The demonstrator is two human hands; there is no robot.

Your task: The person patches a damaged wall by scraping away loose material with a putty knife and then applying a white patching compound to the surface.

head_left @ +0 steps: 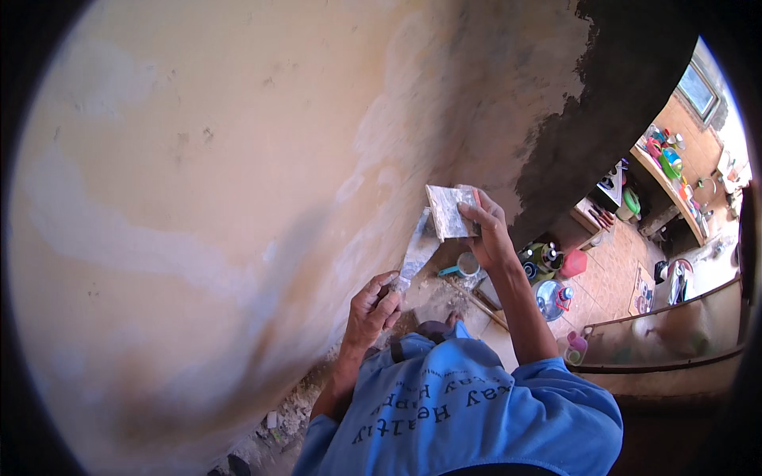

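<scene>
My left hand (371, 309) is closed around the handle of a putty knife (419, 252), its broad blade pointing up and smeared with pale filler. My right hand (490, 230) grips a flat, squarish plate (451, 211) with whitish smears, thumb on its face and fingers mostly behind it. The knife's blade tip is right beside the plate's left edge; whether the two touch I cannot tell. Both tools are held in front of a beige wall (198, 190) with whitish patches. A rough dark area (591, 135) covers the wall's right part.
Below my right forearm are a cup with a blue handle (467, 265), dark bottles (543, 255), a red container (573, 263) and a large clear water bottle (549, 300) on the tiled floor. A counter (671, 190) with colourful dishes stands at right. Rubble (274, 428) lies along the wall's foot.
</scene>
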